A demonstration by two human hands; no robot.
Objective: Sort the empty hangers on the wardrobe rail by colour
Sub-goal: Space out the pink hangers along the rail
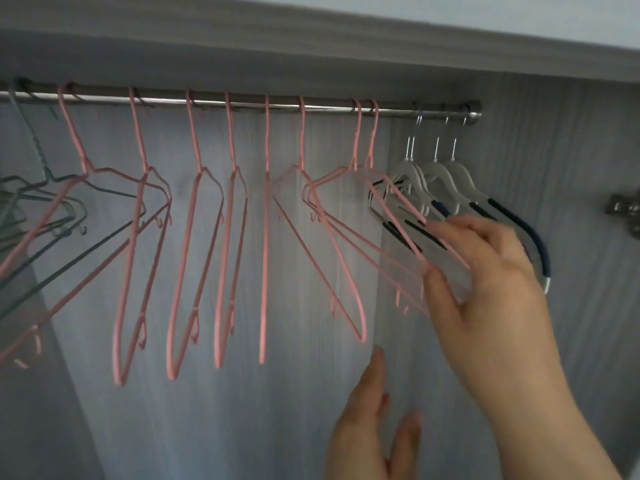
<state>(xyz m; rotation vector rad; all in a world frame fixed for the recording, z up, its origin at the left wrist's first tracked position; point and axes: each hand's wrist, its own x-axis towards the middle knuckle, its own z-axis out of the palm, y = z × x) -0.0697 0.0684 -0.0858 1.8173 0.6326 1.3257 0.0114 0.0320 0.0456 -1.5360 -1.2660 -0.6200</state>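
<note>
Nearest, low in view, the left hand is raised with its fingers straight and slightly spread, holding nothing. Just above and right of it, the right hand reaches up and left; its thumb and fingertips sit apart around the lower arms of the two rightmost pink hangers, touching the wire, though whether it truly grips them I cannot tell through the blur.

Those two hangers swing slantwise, their shoulders running down toward the right hand. The other pink hangers hang spaced along the rail, most turned nearly edge-on so each reads as a narrow loop, long axis top to bottom. They are thin coated wire with small hooks at the lower corners.

At the far left a bunch of dark green wire hangers hangs splayed, arms pointing down-left, overlapping the first pink one.

At the right end three white hangers sit close together: broad, flat, curved plastic with dark blue grip strips and bare metal hooks, shoulders sweeping down to the right behind the right hand.

The rail is a shiny metal tube running left to right. Behind it the back panel shows pale grey woodgrain with vertical streaks. A metal hinge sits at the far right edge. No writing can be read anywhere.
</note>
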